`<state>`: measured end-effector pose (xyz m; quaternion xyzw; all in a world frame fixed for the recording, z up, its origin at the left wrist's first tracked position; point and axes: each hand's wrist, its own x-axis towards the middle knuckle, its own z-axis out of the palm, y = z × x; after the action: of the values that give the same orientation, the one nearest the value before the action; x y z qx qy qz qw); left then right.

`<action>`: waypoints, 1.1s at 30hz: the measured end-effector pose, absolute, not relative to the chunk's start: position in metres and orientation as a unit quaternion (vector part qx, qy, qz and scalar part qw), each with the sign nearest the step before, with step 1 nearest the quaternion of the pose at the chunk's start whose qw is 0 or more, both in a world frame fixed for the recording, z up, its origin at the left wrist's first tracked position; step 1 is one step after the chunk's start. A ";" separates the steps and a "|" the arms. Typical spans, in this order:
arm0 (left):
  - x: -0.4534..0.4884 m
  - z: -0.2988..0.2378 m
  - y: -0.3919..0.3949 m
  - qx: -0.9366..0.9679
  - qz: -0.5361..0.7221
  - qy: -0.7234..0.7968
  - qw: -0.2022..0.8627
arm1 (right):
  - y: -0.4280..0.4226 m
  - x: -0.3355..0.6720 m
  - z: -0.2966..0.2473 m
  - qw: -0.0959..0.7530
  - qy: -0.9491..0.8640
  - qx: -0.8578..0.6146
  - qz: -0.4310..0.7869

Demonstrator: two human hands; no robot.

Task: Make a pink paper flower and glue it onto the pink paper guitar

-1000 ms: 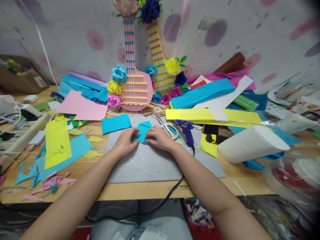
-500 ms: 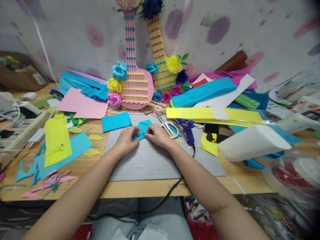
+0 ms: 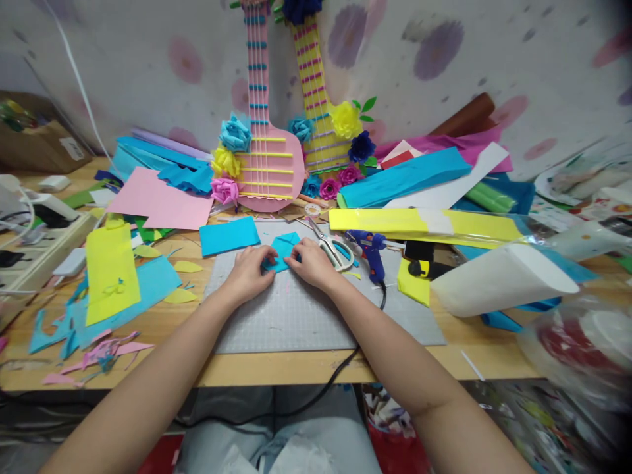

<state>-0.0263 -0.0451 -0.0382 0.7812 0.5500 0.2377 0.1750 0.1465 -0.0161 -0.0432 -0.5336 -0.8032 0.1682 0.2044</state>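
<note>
A small piece of folded blue crepe paper (image 3: 285, 246) lies over the grey cutting mat (image 3: 291, 322). My left hand (image 3: 251, 270) is closed on its left edge, thumb and fingers pinching. On the opposite edge, my right hand (image 3: 311, 262) pinches the same paper, its fingertips partly hidden. Just behind my left hand rests a flat blue paper rectangle (image 3: 229, 236). Scissors with white handles (image 3: 336, 253) lie right of my right hand, and beyond them is a blue glue gun (image 3: 370, 253).
Two paper guitars, one pink (image 3: 271, 168) and one yellow (image 3: 316, 99), lean on the wall. Yellow paper (image 3: 112, 273) and pink scraps (image 3: 106, 352) cover the left side. At right stand a white paper roll (image 3: 503, 280) and a long yellow packet (image 3: 474, 227). A black cord crosses the table's front edge.
The view has shifted slightly, so the guitars sit a little higher in it. Both hands keep their pinch on the blue paper, with almost no visible movement.
</note>
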 end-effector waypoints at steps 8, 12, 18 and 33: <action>-0.026 -0.040 -0.044 0.803 0.218 0.536 0.143 | -0.017 0.145 -0.042 0.195 -0.801 -0.543 0.159; -0.024 -0.041 -0.042 0.799 0.219 0.544 0.135 | -0.018 0.145 -0.042 0.197 -0.802 -0.542 0.156; -0.019 -0.041 -0.038 0.786 0.207 0.570 0.119 | -0.018 0.145 -0.041 0.180 -0.801 -0.550 0.152; -0.018 -0.037 -0.038 0.792 0.197 0.565 0.120 | -0.026 0.145 -0.043 0.158 -0.832 -0.532 0.021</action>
<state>-0.0183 -0.0385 -0.0373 0.7925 0.5645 0.1974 0.1198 0.1455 -0.0264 -0.0429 -0.5317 -0.8318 0.0208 0.1580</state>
